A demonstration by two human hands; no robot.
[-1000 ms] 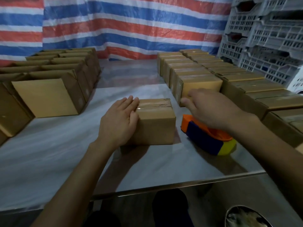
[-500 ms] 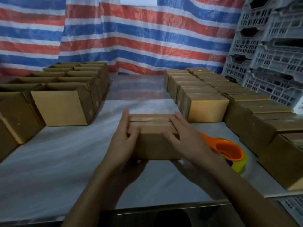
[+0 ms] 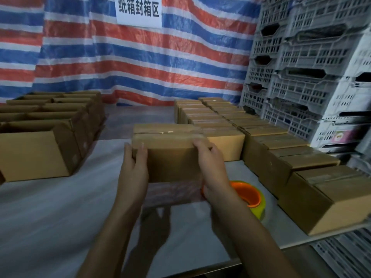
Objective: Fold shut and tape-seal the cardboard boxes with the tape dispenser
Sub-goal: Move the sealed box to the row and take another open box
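Striped tarp in red, blue and white hangs across the back, with a white sign of dark characters fixed near its top, and grey slotted crates are stacked high along the right. Below them a pale bench runs front to back. Open boxes stand in rows on its left side, flaps up, their insides too dark to make out; shut boxes fill the right side in two close rows, touching one another. At the centre both hands hold one shut box with clear tape glinting along its top seam. The left hand grips the near left corner, thumb on the front face and fingers round the side. The right hand grips the right end, fingers curled over the top edge. The box's underside is blurred, so whether it touches the bench is unclear. An orange and yellow dispenser lies on the bench just beside the right wrist — partly hidden behind it — below and right of the box.
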